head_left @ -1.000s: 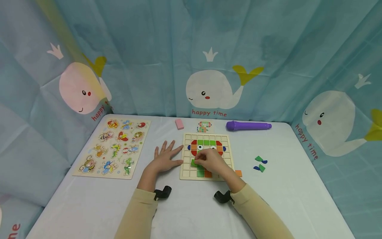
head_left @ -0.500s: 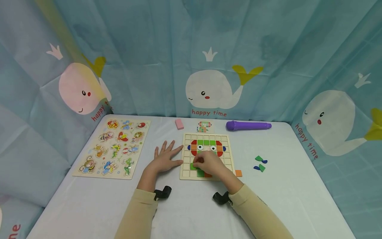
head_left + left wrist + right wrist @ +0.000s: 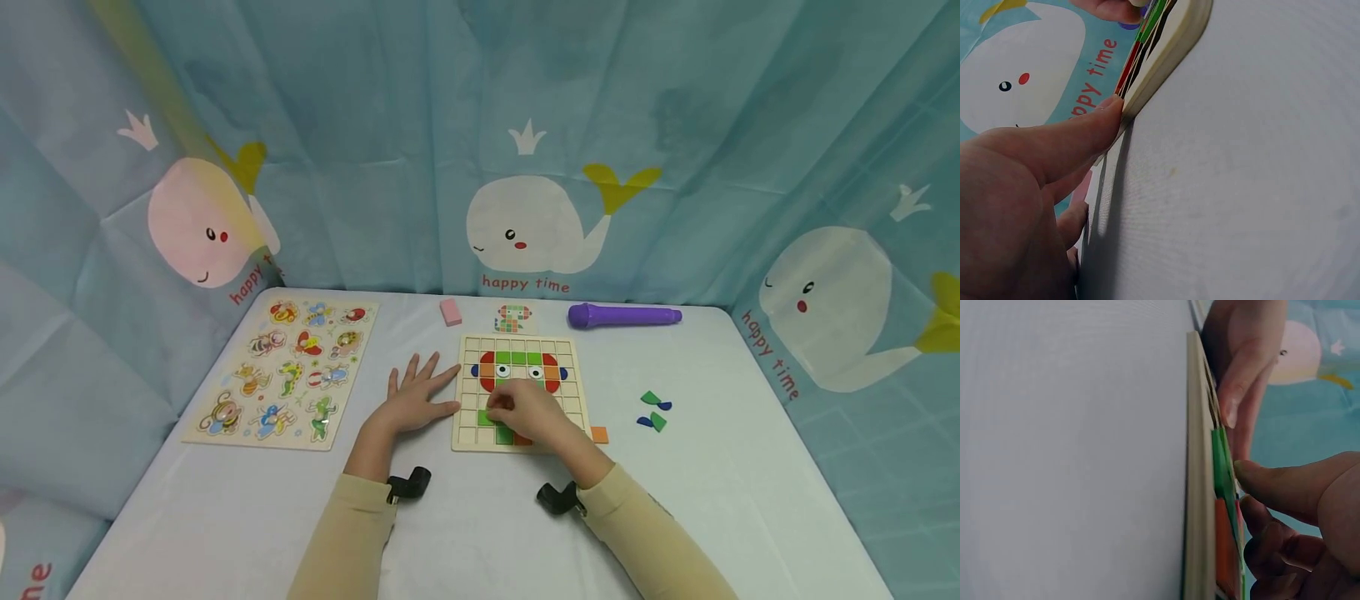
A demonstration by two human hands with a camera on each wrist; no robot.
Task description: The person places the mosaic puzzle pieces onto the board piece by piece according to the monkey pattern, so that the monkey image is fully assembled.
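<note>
A wooden grid board (image 3: 467, 346) lies on the table, with red, orange, green and blue tiles and two eye pieces set in its cells. My right hand (image 3: 528, 412) is over its lower half, thumb and index fingertips at a light green tile (image 3: 486, 417) in the lower left cells, seemingly pinching it. A darker green tile (image 3: 504, 435) and an orange-red one sit just below. Flat with fingers spread, my left hand (image 3: 412, 404) rests on the table. Its thumb (image 3: 1107, 119) touches the board's left edge. The right palm hides the board's middle.
An insect puzzle board (image 3: 300, 375) lies at left. Behind the grid are a pink block (image 3: 451, 312), a pattern card (image 3: 514, 317) and a purple microphone (image 3: 624, 316). An orange tile (image 3: 600, 435) and several green and blue pieces (image 3: 657, 422) lie at right.
The light green tile and my right hand have moved slightly toward me, the tile coming down into a lower left cell. Over the last half second they barely shift. My left hand stays put.
</note>
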